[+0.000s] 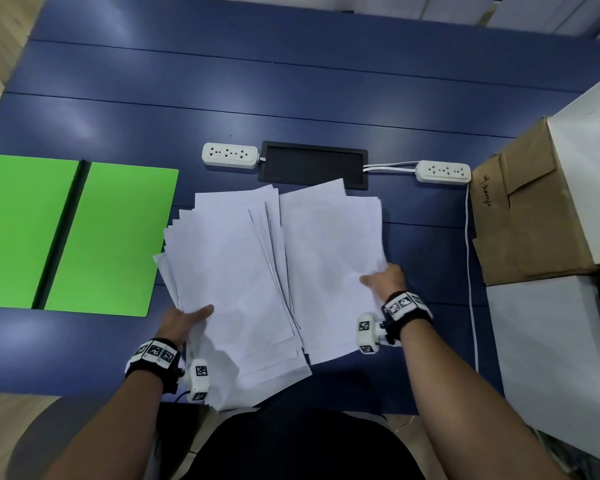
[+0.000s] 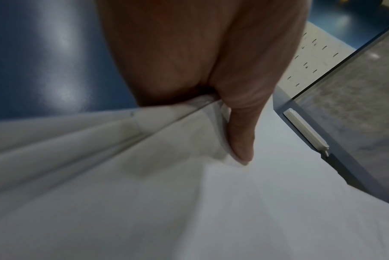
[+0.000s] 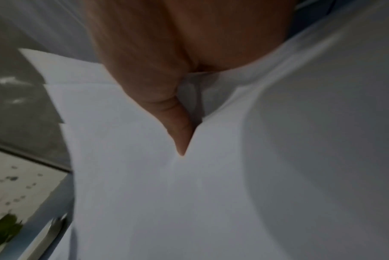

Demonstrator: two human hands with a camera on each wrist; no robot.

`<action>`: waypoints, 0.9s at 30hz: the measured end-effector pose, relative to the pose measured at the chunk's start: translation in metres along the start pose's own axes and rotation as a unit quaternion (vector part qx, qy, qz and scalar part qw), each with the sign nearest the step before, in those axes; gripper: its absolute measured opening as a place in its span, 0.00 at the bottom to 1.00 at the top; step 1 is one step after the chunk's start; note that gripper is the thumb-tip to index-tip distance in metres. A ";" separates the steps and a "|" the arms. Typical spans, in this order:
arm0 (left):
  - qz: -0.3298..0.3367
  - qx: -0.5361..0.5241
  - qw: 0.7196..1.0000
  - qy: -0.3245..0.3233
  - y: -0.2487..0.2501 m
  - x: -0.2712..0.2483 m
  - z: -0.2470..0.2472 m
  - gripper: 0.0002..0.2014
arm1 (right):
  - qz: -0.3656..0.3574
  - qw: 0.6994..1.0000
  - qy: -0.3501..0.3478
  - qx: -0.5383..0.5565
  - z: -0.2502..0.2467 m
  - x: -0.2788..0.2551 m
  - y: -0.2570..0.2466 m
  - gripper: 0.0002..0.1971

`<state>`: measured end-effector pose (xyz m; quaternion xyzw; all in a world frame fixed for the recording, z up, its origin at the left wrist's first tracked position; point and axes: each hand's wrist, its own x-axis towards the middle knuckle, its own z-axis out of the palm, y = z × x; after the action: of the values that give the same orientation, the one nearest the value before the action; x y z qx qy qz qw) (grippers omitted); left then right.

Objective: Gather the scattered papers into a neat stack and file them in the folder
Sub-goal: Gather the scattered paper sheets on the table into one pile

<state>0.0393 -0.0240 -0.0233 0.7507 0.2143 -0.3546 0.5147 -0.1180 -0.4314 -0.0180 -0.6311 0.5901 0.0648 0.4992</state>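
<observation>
Papers (image 1: 243, 271): plain white, no print visible, grey edge lines where sheets fan. Folder (image 1: 115, 237), left of frame: bright green, dark spine strip down the middle. Table (image 1: 291, 98): dark blue, black seams. Two power strips (image 1: 230, 154) (image 1: 443, 172): white, white cable. Cable hatch (image 1: 312, 164), centre: black. Box (image 1: 527, 209), right: brown cardboard, black handwriting. Wristbands (image 1: 155, 353) (image 1: 405, 304): black with black-and-white square markers.
</observation>
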 end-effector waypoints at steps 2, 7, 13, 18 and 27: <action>-0.004 0.003 1.000 0.002 -0.001 0.003 0.000 0.17 | -0.008 0.999 0.029 0.043 -0.030 -0.009 0.000 0.10; -0.011 0.031 0.999 0.002 0.002 0.006 0.002 0.18 | -0.030 0.992 0.058 0.107 -0.110 -0.011 0.005 0.10; -0.007 0.046 0.999 -0.024 0.012 0.001 0.018 0.14 | -0.058 0.983 -0.035 0.171 -0.111 -0.027 -0.003 0.13; 0.000 0.032 0.999 -0.028 0.018 -0.003 0.032 0.10 | -0.059 0.977 -0.137 0.150 -0.015 -0.050 -0.017 0.18; -0.043 -0.050 0.998 -0.010 0.024 0.000 0.038 0.49 | -0.064 0.988 -0.075 -0.122 0.098 -0.069 -0.021 0.21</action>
<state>0.0437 -0.0679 -0.0168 0.7105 0.2586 -0.3733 0.5376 -0.0719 -0.3195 -0.0089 -0.7175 0.4971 0.1510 0.4641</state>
